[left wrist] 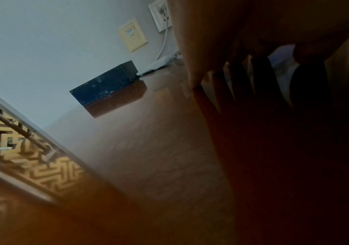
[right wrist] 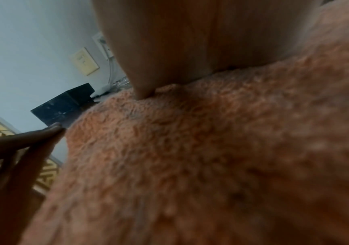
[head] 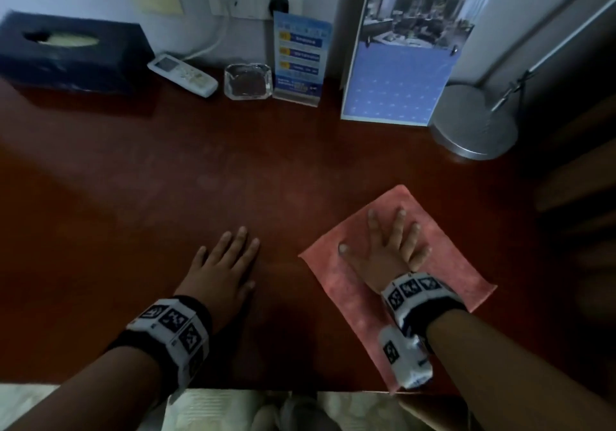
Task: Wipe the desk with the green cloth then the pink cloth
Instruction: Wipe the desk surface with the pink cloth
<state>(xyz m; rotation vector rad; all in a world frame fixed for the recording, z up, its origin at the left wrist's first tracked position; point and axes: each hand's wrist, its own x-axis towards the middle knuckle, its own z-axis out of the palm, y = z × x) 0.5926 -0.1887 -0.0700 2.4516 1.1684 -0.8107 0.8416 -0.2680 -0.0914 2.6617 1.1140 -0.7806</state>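
A folded pink cloth (head: 433, 250) lies flat on the dark red-brown desk (head: 233, 180), at the front right. My right hand (head: 386, 247) presses down on it with fingers spread and straight. The right wrist view is filled by the fluffy pink cloth (right wrist: 211, 149) under my right hand (right wrist: 179, 46). My left hand (head: 226, 260) rests flat on the bare desk to the left of the cloth, fingers straight, holding nothing. In the left wrist view my left hand (left wrist: 232, 58) lies on the glossy desk (left wrist: 148, 149). No green cloth shows in any view.
Along the back wall stand a dark tissue box (head: 70, 50), a white remote (head: 181, 73), a glass ashtray (head: 247, 81), a blue sign stand (head: 300, 60), a calendar (head: 406, 63) and a round metal lamp base (head: 473, 123). The desk's front edge (head: 300, 389) is just below my wrists.
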